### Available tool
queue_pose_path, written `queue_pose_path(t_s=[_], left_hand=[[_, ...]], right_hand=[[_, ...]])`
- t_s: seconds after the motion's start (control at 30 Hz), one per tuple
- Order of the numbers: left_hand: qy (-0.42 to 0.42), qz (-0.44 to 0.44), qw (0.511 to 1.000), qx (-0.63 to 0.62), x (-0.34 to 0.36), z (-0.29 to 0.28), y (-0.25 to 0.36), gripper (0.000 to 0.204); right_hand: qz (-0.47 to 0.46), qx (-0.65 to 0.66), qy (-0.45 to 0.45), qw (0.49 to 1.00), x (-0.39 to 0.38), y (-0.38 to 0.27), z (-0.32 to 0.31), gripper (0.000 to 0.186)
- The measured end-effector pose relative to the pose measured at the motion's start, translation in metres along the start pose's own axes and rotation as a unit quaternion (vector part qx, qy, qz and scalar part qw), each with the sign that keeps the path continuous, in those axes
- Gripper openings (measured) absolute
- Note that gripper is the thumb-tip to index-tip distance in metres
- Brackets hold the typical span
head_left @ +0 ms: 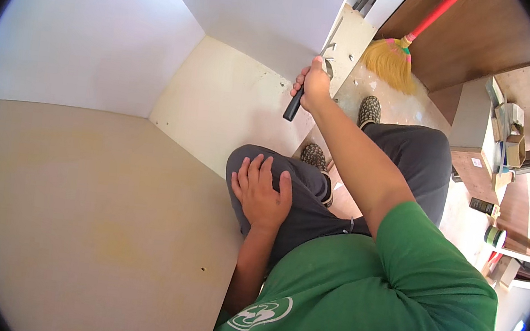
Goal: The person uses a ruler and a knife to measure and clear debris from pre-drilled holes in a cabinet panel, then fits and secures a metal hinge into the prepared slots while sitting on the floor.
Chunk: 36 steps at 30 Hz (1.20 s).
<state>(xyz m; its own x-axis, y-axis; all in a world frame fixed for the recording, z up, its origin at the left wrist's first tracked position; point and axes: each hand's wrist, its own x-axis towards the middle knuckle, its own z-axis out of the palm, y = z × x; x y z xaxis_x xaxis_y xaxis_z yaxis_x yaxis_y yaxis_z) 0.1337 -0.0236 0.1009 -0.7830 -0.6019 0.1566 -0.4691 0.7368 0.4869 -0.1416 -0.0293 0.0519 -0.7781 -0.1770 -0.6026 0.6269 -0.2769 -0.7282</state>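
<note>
My right hand is wrapped round the black handle of a hammer. The handle's end sticks out below my fist, and the metal head shows partly beyond my thumb, beside the edge of an upright white panel. Small metal pieces lie near the hammer head on a pale base board; they look like screws or pins. My left hand rests flat on my left knee, fingers spread, holding nothing.
Large white boards form a box-like corner; the nearest panel has small drilled holes. A straw broom with a red handle leans at the far right. Small boxes sit on a cabinet at right, with a can lower down.
</note>
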Motion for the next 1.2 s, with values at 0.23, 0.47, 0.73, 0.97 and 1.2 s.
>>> queue_pose_path(t_s=[0.23, 0.47, 0.73, 0.97, 1.2], left_hand=[[-0.002, 0.002, 1.000, 0.010, -0.001, 0.000, -0.002, 0.042], [0.003, 0.003, 1.000, 0.006, 0.000, 0.000, 0.001, 0.039], [0.000, -0.006, 1.000, 0.006, 0.000, -0.001, -0.001, 0.039], [0.002, 0.009, 1.000, 0.006, 0.000, 0.002, 0.003, 0.039], [-0.004, -0.001, 1.000, 0.008, 0.000, -0.002, -0.001, 0.040]], right_hand=[[-0.121, -0.039, -0.023, 0.992, -0.030, 0.005, -0.035, 0.033], [0.034, 0.028, -0.042, 0.998, -0.059, 0.011, -0.034, 0.046], [-0.027, 0.031, -0.059, 0.997, -0.073, 0.038, 0.003, 0.044], [-0.020, 0.031, 0.009, 0.999, -0.015, 0.024, 0.006, 0.046], [-0.039, 0.025, 0.002, 0.999, -0.053, 0.028, 0.022, 0.044]])
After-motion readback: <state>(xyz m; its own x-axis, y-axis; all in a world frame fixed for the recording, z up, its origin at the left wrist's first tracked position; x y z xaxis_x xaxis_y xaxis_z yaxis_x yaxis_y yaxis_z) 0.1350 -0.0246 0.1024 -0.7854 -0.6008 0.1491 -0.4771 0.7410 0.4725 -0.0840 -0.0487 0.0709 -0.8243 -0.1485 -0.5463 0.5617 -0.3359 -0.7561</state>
